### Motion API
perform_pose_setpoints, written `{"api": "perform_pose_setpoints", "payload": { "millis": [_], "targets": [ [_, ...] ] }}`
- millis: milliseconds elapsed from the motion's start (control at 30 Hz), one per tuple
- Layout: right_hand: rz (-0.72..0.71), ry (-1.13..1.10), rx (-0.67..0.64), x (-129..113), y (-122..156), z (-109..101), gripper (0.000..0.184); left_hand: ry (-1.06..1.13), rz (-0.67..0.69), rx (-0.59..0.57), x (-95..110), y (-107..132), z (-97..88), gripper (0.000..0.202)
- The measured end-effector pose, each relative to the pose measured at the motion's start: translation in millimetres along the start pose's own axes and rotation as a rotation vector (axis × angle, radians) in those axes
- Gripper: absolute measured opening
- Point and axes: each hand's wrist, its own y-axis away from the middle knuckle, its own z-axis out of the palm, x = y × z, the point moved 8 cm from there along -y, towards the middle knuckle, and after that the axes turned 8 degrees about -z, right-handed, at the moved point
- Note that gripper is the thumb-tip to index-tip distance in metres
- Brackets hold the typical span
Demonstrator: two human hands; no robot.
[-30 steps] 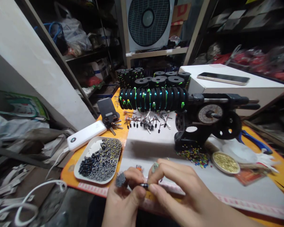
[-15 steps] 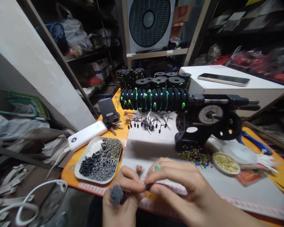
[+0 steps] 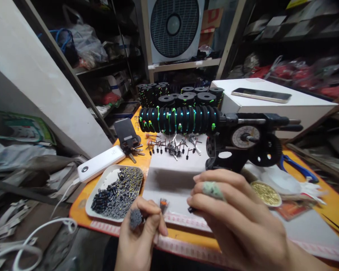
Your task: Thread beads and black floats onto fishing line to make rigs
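My left hand (image 3: 144, 229), closed near the table's front edge, has a bundle of thin dark-grey pieces (image 3: 136, 219) in its grip, the round end facing up. Its thumb and forefinger are pressed together; whatever lies between the tips is hidden. To its right, my right hand (image 3: 234, 210) is raised over the white sheet, pinching a small black piece (image 3: 191, 209) at the fingertips. Pale green tape (image 3: 212, 189) wraps one of its fingers. Just beyond my left fingertips lies a small orange-and-clear item (image 3: 163, 203).
A white tray (image 3: 89, 205) of small grey and black parts is at left, beside a white power bank (image 3: 100, 164). Ahead stands a black winding device (image 3: 228, 163) bearing a row of black spools (image 3: 180, 119). At right are a gold-filled dish (image 3: 267, 194) and blue-handled pliers (image 3: 299, 169).
My hands have come apart. The right has risen and moved right with the small black piece, while the left stays low with its bundle. The view has shifted slightly.
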Motion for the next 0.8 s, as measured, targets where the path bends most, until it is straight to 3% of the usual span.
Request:
{"api": "perform_pose_setpoints", "payload": {
  "millis": [100, 267, 433, 500, 667, 800],
  "targets": [
    [0.163, -0.171, 0.009, 13, -1, -2, 0.022, -0.145, 0.022, 0.113, 5, 0, -1.1, 0.022],
    [0.297, -0.390, -0.008, 20, 2, 13, 0.016, -0.173, 0.098, 0.073, 17, -2, 21.7, 0.045],
    [0.418, -0.510, -0.079, 26, 7, 28, 0.014, -0.216, 0.264, 0.037, 30, -3, 31.6, 0.014],
    [0.424, -0.510, -0.100, 26, 5, 29, 0.015, -0.199, 0.301, 0.035, 31, -5, 27.9, 0.011],
    [0.327, -0.204, -0.185, 13, -2, 8, 0.031, -0.202, 0.283, 0.062, 23, -18, 6.8, 0.017],
    [0.453, 0.179, -0.167, 17, 37, -42, 0.034, -0.233, 0.266, 0.075, 8, -28, -8.4, 0.018]
  ]
}}
